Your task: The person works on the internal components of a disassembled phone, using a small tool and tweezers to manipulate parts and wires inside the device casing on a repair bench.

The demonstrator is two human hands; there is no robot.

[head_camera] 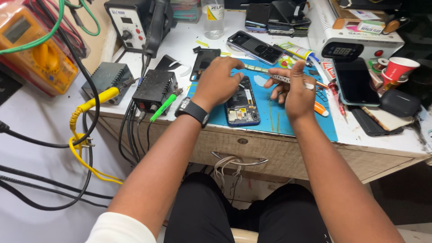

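Opened dark smartphone with bare circuit board [242, 102], mid-frame on blue mat [288, 118]: left hand [217, 81] curled, fingertips pressing its top edge. Right hand [293, 87] pinching thin metal tweezers [280, 78]. Best kept pinned flat, tweezers brought in shallow.

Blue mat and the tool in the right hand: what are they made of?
Blue mat: looks like soft rubber or silicone, matte, lying flat with faint scuffs. Tool in the right hand: likely metal, thin, silvery with a slight shine.

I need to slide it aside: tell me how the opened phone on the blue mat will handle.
The opened phone looks flat and stiff, so it should slide, not roll. With its back off, the exposed boards probably make it fragile; grip the edges. The blue mat may drag on it. The left hand is resting at its top end.
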